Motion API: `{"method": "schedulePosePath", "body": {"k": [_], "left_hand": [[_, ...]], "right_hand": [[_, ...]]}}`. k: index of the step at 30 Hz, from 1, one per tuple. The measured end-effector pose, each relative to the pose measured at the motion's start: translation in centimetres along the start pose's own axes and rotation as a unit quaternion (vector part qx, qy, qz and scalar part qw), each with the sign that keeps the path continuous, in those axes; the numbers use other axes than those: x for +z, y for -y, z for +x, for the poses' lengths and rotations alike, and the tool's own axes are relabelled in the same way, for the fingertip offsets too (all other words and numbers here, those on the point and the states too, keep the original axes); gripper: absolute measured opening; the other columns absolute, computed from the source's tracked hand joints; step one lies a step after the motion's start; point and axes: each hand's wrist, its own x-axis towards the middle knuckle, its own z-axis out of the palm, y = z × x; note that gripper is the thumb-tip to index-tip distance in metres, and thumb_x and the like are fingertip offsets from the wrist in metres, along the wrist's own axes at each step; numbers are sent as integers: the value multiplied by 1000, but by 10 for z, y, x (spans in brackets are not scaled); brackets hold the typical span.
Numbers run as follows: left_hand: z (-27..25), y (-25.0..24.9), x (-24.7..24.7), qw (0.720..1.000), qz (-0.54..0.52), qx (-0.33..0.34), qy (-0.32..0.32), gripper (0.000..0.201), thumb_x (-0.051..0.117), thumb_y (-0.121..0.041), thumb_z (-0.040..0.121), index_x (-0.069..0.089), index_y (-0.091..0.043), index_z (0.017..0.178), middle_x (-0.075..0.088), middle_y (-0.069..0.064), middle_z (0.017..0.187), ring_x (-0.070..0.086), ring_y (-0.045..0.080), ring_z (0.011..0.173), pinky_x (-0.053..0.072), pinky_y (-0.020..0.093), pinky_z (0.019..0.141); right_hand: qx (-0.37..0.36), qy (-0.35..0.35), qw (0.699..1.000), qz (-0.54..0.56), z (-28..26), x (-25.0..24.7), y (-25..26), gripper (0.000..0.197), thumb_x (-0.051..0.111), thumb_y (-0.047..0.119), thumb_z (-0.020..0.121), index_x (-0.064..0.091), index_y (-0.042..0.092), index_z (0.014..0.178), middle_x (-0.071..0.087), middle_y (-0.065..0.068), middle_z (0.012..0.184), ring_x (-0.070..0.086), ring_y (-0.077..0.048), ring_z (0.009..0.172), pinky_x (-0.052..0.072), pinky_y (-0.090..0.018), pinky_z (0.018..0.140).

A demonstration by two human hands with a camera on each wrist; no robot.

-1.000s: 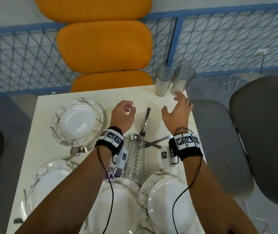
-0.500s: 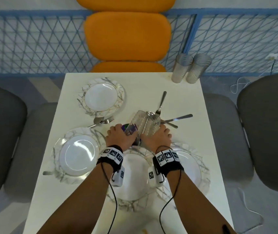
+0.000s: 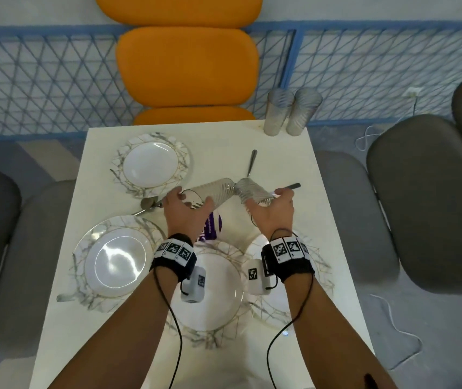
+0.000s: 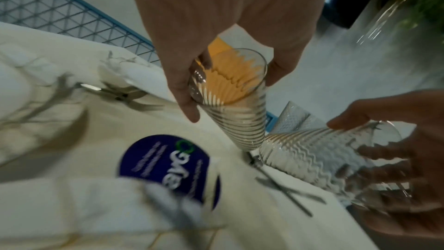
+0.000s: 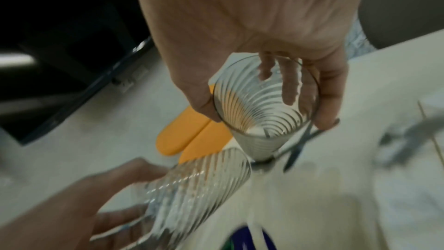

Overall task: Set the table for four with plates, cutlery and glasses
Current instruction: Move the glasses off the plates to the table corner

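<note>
My left hand grips a ribbed clear glass near its rim, tilted with its base pointing right; the same left glass shows in the left wrist view. My right hand grips a second ribbed glass, tilted with its base pointing left, seen from the right wrist as the right glass. The two bases nearly meet above the table middle. Two more glasses stand at the far right corner. Plates lie at the far left, near left, near centre and near right.
A white table carries loose cutlery beyond the glasses and a spoon and fork by the far left plate. A purple round label lies under my hands. An orange chair stands behind, grey chairs at the sides.
My hands reached to the glasses lying together at the table middle, took hold of them, and now hold them lifted and pulled apart, one in each hand.
</note>
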Motion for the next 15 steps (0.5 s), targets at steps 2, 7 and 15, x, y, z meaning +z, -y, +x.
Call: {"method": "schedulePosePath", "body": {"k": [2,7,15], "left_hand": [[3,-18,9,1000,-20,23,-2,91,88,-37,76,42,-9,150,54,1,130,62,16,109,49,22,83],[9,-66,44,996,-27,86,13,84,89,-38,76,47,-14,144,56,-2,131,59,12,113,56,33,98],[35,-111,114,985,30,155,64,83,88,-31,78,48,-18,150,44,5,138,54,16,122,47,24,98]], "right_hand": [[-33,-38,999,13,14,-18,6,76,84,41,66,43,10,122,48,-6,121,52,-24,107,49,-34,90],[-96,-115,988,31,63,-53,14,78,87,38,63,47,11,124,50,-8,125,51,-27,115,45,-34,99],[-132,-80,983,-102,159,-79,21,79,86,30,70,48,14,138,37,-17,138,41,-34,127,41,-39,110]]}}
